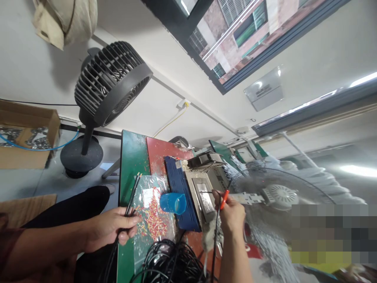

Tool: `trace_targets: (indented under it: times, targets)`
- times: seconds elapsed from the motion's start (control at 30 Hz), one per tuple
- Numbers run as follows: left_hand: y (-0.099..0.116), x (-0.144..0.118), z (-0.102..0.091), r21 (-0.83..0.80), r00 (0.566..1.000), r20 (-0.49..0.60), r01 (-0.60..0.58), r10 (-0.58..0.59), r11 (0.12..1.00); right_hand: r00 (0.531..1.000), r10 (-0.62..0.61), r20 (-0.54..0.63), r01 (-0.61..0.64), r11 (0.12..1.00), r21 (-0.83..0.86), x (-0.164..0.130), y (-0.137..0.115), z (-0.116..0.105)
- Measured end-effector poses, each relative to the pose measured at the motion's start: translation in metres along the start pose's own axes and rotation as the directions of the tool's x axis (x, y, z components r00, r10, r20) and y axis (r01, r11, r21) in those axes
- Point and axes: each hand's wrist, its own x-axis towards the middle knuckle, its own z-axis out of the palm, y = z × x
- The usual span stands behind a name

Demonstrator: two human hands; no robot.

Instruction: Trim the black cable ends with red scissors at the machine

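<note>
The view is tilted sideways over a green workbench (129,157). My left hand (113,228) grips a bundle of black cables (133,188) whose stripped ends point up over the bench edge. My right hand (232,214) pinches a black wire with a small red-orange piece (224,198) at its tip and holds it against the grey machine (203,192) on a blue base (178,179). A blue cup (173,203) sits between my hands, over a clear plastic bag of red and yellow terminals (153,218).
A coil of black cables (171,259) lies at the bench's near edge. A black floor fan (108,88) stands left of the bench beside a cardboard box (26,133). A spinning white desk fan (279,196) is right of my right hand. A red mat (156,153) covers part of the bench.
</note>
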Motion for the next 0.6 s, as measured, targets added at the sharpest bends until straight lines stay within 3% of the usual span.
trace_targets:
  times: [0.6]
  targets:
    - [-0.0072, 0.0027, -0.0040, -0.041, 0.999, -0.028, -0.026, 0.025, 0.999, 1.000, 0.011, 0.014, -0.011, 1.000, 0.018, -0.0024, -0.0032, -0.0005]
